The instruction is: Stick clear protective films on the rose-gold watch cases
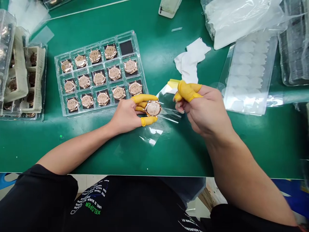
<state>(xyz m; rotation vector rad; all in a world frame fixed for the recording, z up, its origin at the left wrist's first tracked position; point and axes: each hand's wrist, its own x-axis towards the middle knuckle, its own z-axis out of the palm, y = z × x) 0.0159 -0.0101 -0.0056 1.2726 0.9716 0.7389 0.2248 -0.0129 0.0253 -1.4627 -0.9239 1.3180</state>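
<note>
My left hand (pixel 131 112), with yellow finger cots, pinches a rose-gold watch case (pixel 153 108) just above the green table. My right hand (pixel 198 106), also in yellow cots, is closed on a thin clear film (pixel 169 106) with a pale yellow tab (pixel 172 83) that stretches from the watch case toward it. Left of my hands lies a clear plastic tray (pixel 141 69) with several similar watch cases in its compartments; one far-right compartment (pixel 126 47) shows only a black pad.
A stack of trays with watch cases (pixel 23 80) stands at the left edge. White wipes (pixel 191 59) lie behind my right hand. Clear empty trays (pixel 248 74) and plastic bags (pixel 241 19) fill the right. A loose film scrap (pixel 151 133) lies near the front.
</note>
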